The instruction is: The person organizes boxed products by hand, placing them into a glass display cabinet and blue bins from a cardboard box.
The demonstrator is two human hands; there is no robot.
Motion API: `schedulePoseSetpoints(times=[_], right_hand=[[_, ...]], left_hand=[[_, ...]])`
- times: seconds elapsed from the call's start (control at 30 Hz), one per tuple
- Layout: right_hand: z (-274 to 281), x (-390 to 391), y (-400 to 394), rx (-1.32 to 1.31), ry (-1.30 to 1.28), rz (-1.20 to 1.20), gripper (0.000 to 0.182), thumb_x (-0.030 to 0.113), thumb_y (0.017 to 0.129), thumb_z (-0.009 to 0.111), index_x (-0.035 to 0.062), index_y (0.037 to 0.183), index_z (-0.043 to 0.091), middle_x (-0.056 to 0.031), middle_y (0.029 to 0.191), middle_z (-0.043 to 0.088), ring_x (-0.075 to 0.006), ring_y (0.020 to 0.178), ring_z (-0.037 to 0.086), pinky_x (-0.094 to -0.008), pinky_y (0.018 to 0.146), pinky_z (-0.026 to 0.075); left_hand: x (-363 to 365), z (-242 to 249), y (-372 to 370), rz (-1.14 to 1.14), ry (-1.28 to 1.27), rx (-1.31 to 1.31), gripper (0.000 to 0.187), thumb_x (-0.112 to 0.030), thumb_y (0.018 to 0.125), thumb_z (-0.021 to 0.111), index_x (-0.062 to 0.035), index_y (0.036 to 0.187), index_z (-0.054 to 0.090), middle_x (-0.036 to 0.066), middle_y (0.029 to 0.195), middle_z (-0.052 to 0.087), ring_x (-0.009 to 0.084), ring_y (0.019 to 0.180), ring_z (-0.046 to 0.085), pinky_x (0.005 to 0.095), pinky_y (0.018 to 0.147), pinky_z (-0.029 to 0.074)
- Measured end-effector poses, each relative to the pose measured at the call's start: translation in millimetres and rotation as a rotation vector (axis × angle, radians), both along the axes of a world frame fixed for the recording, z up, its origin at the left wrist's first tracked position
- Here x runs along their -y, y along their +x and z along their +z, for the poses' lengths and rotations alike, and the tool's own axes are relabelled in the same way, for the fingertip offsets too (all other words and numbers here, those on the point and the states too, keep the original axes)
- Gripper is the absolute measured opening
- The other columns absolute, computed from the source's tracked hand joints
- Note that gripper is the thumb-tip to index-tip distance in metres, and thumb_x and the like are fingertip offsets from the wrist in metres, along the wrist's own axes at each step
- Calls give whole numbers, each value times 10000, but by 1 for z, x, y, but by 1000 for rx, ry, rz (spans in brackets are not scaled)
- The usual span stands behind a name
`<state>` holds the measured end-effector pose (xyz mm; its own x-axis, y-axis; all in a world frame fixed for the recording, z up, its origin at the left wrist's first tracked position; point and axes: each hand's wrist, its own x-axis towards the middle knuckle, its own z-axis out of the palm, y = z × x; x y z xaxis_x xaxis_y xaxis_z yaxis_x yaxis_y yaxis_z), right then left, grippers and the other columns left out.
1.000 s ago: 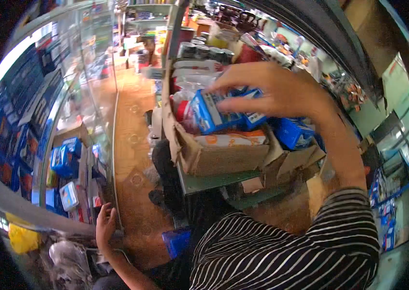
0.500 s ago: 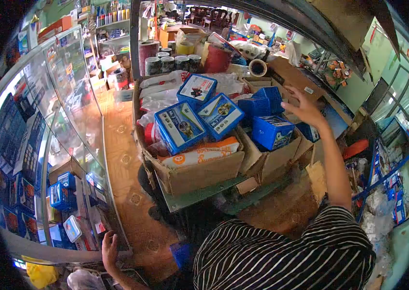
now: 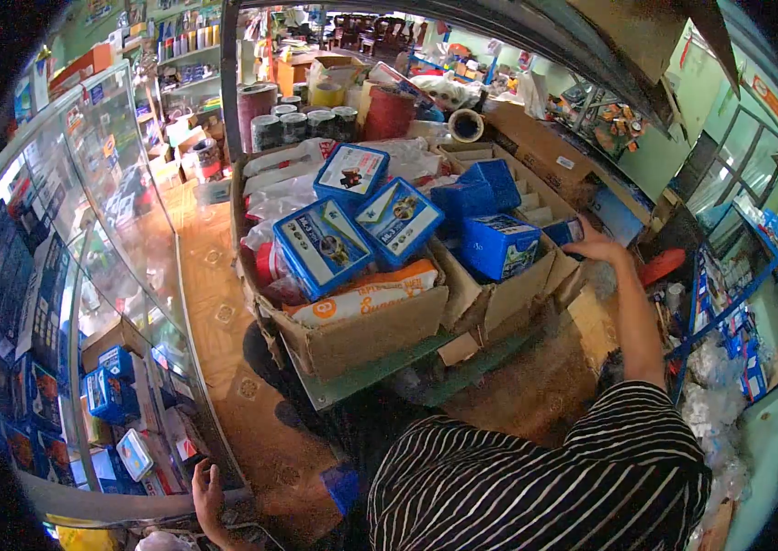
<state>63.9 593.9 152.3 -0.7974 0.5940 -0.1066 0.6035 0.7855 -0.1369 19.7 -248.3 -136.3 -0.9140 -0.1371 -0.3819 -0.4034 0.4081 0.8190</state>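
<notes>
My right hand (image 3: 602, 246) is at the right edge of a divided cardboard carton (image 3: 516, 308), its fingers and thumb around the near end of a small dark blue box (image 3: 562, 231). Part of that box is hidden by the hand and the carton wall. Just left of it, a blue box (image 3: 501, 248) sits tilted in the carton, with more blue boxes (image 3: 479, 191) behind. Low on the left, my left hand (image 3: 208, 494) hangs beside the glass cabinet with its fingers apart and nothing in them.
Three blue boxes with printed labels (image 3: 323, 246) lie on plastic-wrapped goods in the left carton (image 3: 366, 331), by an orange packet (image 3: 366, 294). Tape rolls (image 3: 295, 127) stand behind. A glass cabinet (image 3: 123, 211) runs along the left; crowded shelves (image 3: 729, 321) are on the right.
My right hand has come down from above the blue boxes to the small box at the carton's right edge. The view has shifted slightly. My left hand stays low by the cabinet.
</notes>
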Motion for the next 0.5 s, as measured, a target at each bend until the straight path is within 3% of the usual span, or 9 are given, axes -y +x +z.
schedulePoseSetpoints(times=[0.1, 0.23, 0.33, 0.4, 0.43, 0.5], right_hand=[[-17, -8, 10, -201, -34, -64, 1199, 572, 738, 760, 61, 1565, 57, -240, 1562, 263, -332, 1388, 374, -423, 1117, 335], [30, 18, 10, -707, -75, -173, 1175, 537, 746, 770, 48, 1562, 80, -198, 1548, 300, -320, 1365, 389, -422, 1117, 331], [82, 75, 17, -951, -567, 79, 1031, 478, 721, 788, 20, 1497, 287, -145, 1477, 424, -282, 1319, 448, -392, 1129, 311], [93, 96, 6, -899, -463, 183, 999, 452, 708, 789, 47, 1492, 322, -132, 1475, 425, -279, 1323, 445, -400, 1134, 302], [95, 109, -6, -865, -423, 247, 984, 440, 701, 790, 60, 1490, 340, -125, 1473, 426, -278, 1325, 444, -404, 1137, 297], [97, 159, -30, -771, -418, 488, 967, 413, 687, 797, 74, 1483, 366, -121, 1469, 428, -277, 1329, 440, -403, 1136, 301]], left_hand=[[12, -23, -6, -102, 23, -108, 393, -302, 989, 579, -18, 1259, 548, 109, 978, 608, 182, 872, 561, 331, 799, 459], [10, -23, 1, -94, -158, -186, 405, -319, 992, 569, -7, 1249, 544, 127, 1003, 616, 209, 919, 576, 348, 845, 459], [12, -25, -7, -117, -82, -175, 387, -321, 990, 570, -17, 1230, 555, 136, 1015, 624, 230, 935, 583, 348, 868, 454], [13, -29, -3, -95, -63, -243, 359, -311, 985, 579, -29, 1207, 568, 131, 1008, 630, 235, 922, 586, 344, 863, 456], [2, -10, 1, -83, 77, -223, 320, -285, 984, 582, -26, 1172, 574, 123, 1003, 641, 224, 923, 588, 339, 860, 458], [-29, 42, 13, -107, -84, -379, 310, -267, 985, 580, -17, 1167, 570, 116, 996, 647, 209, 917, 592, 341, 844, 467]])
